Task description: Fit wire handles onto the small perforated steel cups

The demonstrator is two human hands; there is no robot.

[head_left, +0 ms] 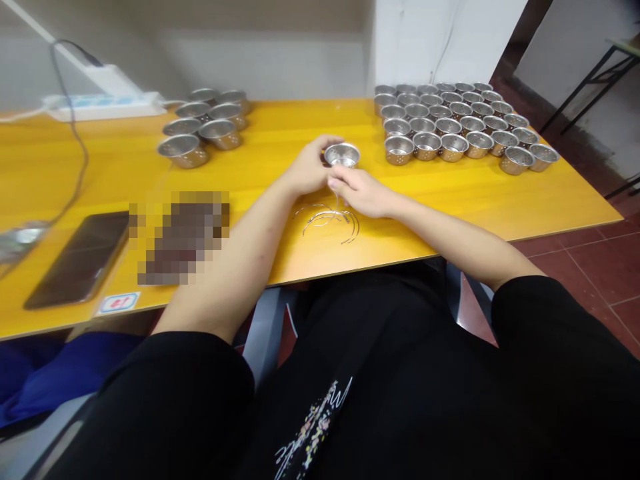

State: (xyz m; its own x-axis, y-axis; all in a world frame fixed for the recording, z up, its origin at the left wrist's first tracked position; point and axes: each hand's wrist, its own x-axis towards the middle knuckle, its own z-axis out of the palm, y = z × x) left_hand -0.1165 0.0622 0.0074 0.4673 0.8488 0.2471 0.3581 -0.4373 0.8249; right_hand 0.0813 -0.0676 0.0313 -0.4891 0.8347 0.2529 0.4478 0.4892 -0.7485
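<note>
A small perforated metal cup (342, 155) stands upright in the middle of the table, in front of me. My left hand (316, 165) is closed around its left side, with the fingers reaching behind the rim. At the cup's near side, my right hand (361, 191) is closed in a pinch, its fingertips close to my left thumb. A thin wire shows just below those fingers; most of it is hidden by the hand. Several loose curved metal wires (327, 217) lie on the table below my hands.
Rows of similar perforated cups (454, 148) fill the back right of the yellow table (300, 263). A smaller group of cups (184, 152) stands at the back left. On the left are a dark phone (77, 260), a blurred-out object (185, 237) and a white power strip (107, 107) with cables.
</note>
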